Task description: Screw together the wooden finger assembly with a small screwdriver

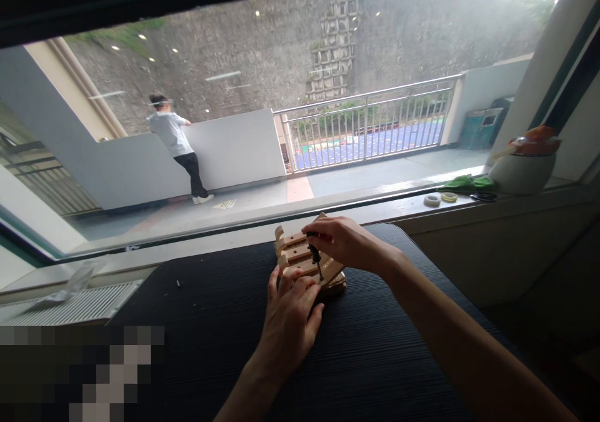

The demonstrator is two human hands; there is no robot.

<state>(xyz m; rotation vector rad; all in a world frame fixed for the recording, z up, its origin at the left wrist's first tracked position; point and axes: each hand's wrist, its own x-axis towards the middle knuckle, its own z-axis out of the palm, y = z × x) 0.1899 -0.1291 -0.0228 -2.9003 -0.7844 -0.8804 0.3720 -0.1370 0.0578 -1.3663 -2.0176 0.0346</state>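
A light wooden slatted piece (299, 252) with curved ends at its left lies on the dark tabletop. My left hand (291, 312) is closed over its near side, fingertips pressed on the wood. From above, my right hand (344, 242) grips the dark handle of a screwdriver (314, 251). The tool's thin shaft points down, its tip at the board on the right side of the piece, close to my left fingers. Dark round holes or screw heads show on the slats. My hands hide part of the wood.
The black table (225, 328) ends at the windowsill (389, 211). On the sill are tape rolls (432, 200), a green cloth or bag (466, 183) and a white rounded pot (525, 170). A clear plastic bag (77, 281) lies at left. A person (173, 137) stands outside the window.
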